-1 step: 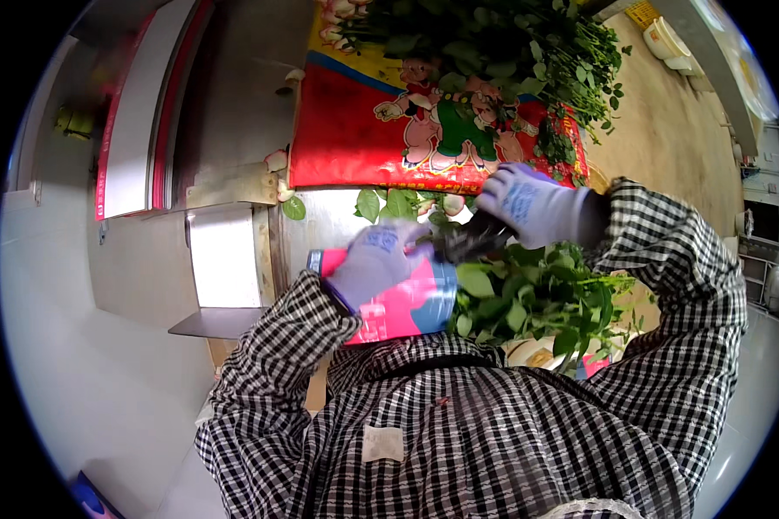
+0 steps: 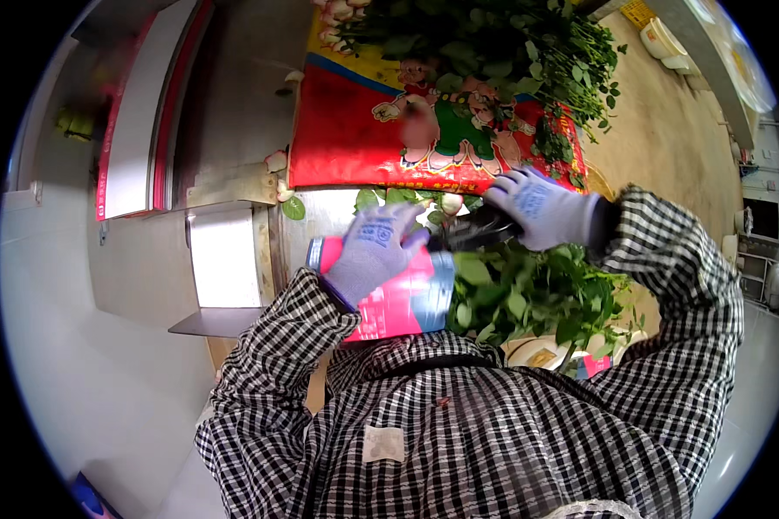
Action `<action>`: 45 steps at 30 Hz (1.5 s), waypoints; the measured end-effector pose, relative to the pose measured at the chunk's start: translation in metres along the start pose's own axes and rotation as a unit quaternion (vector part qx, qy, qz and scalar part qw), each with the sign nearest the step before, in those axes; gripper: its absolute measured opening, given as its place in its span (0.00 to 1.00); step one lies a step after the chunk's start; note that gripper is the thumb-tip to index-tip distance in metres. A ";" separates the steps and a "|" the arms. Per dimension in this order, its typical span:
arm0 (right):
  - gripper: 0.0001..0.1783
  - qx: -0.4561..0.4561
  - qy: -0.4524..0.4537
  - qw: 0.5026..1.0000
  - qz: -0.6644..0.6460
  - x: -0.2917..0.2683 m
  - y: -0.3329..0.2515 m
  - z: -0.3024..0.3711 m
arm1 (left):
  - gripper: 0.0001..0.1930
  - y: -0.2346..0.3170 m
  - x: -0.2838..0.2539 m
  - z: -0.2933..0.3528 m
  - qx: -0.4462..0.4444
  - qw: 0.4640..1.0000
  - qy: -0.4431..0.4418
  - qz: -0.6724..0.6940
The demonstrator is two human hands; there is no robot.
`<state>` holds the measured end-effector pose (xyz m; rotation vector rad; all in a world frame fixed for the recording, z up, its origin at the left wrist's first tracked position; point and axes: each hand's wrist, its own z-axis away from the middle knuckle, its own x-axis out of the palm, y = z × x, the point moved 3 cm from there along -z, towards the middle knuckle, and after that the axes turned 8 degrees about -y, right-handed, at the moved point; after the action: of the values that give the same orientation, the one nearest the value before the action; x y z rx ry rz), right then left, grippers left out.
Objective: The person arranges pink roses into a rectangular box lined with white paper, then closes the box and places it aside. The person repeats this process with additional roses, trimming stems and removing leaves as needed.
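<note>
My gloved left hand (image 2: 374, 248) rests over a pink and blue wrap (image 2: 407, 298), its fingers bent across the far edge and its thumb along the right side. My gloved right hand (image 2: 541, 212) is closed around a black stapler-like tool (image 2: 480, 232). The tool's left end reaches the wrap's upper right corner, close to my left thumb; exactly what it touches there is blurred. Out of the wrap's right side come leafy green stems (image 2: 537, 294). Pale rose heads (image 2: 450, 204) and loose leaves (image 2: 394, 201) lie just beyond my hands, partly hidden.
A red printed sack (image 2: 346, 130) lies on the far side, with a pile of leafy roses (image 2: 493, 43) on it. Stacked flat boards (image 2: 138, 112) stand at the left. A dark metal plate (image 2: 216, 322) juts out near my left sleeve. White tubs (image 2: 665, 39) stand far right.
My left hand and the wrap under it have shifted slightly. My right hand has moved a little to the right with the black tool still in it.
</note>
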<state>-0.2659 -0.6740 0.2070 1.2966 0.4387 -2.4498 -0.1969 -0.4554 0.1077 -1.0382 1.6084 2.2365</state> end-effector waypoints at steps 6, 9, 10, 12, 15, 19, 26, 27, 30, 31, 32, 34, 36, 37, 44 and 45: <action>0.17 0.172 -0.201 0.584 -0.767 0.078 -0.120 0.055 | 0.41 0.008 0.071 0.048 0.129 0.952 -0.003 -0.278; 0.12 0.071 -0.286 0.681 -0.671 0.173 -0.126 0.066 | 0.41 -0.018 0.141 0.047 0.126 0.899 -0.034 -0.419; 0.13 0.029 -0.270 0.753 -0.600 0.206 -0.125 0.072 | 0.40 -0.020 0.151 0.043 0.130 0.891 -0.032 -0.434; 0.14 0.042 -0.229 0.689 -0.687 0.226 -0.125 0.060 | 0.37 -0.023 0.164 0.045 0.120 0.878 -0.026 -0.463; 0.16 0.222 -0.186 0.534 -0.795 0.205 -0.123 0.040 | 0.34 -0.024 0.172 0.036 0.108 0.866 -0.011 -0.488; 0.12 0.280 -0.131 0.501 -0.808 0.221 -0.140 0.031 | 0.28 -0.027 0.183 0.036 0.189 0.855 0.100 -0.473; 0.14 0.119 -0.095 0.449 -0.881 0.141 -0.112 0.071 | 0.21 -0.050 0.215 0.045 -0.062 0.764 -0.129 0.629; 0.24 0.118 -0.099 0.448 -0.881 0.145 -0.118 0.075 | 0.20 -0.050 0.221 0.028 -0.048 0.689 -0.106 0.715; 0.21 0.227 -0.070 0.556 -0.796 0.193 -0.134 0.075 | 0.16 -0.038 0.216 0.006 -0.056 0.646 -0.067 0.758; 0.24 0.222 -0.065 0.554 -0.800 0.208 -0.136 0.072 | 0.15 -0.035 0.213 0.004 -0.064 0.665 -0.060 0.741; 0.24 0.141 -0.007 0.524 -0.840 0.211 -0.140 0.063 | 0.14 -0.040 0.218 0.004 -0.087 0.672 -0.047 0.734; 0.26 0.173 0.016 0.557 -0.812 0.201 -0.141 0.054 | 0.13 -0.053 0.225 0.004 -0.136 0.684 -0.022 0.716; 0.26 0.227 0.044 0.599 -0.767 0.199 -0.137 0.043 | 0.14 -0.041 0.211 0.005 -0.133 0.683 -0.056 0.716; 0.26 0.251 0.059 0.620 -0.741 0.199 -0.135 0.037 | 0.15 -0.033 0.197 0.008 -0.130 0.684 -0.071 0.714; 0.33 0.200 -0.119 0.606 -0.761 0.208 -0.138 0.066 | 0.20 -0.007 0.112 0.084 0.018 0.736 -0.375 0.563; 0.33 0.202 -0.241 0.602 -0.734 0.199 -0.134 0.080 | 0.19 -0.008 0.089 0.090 0.000 0.731 -0.305 0.611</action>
<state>-0.4878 -0.6165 0.0989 -0.0684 1.1556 -4.2405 -0.2962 -0.3931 0.0592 1.1275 2.1452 2.6523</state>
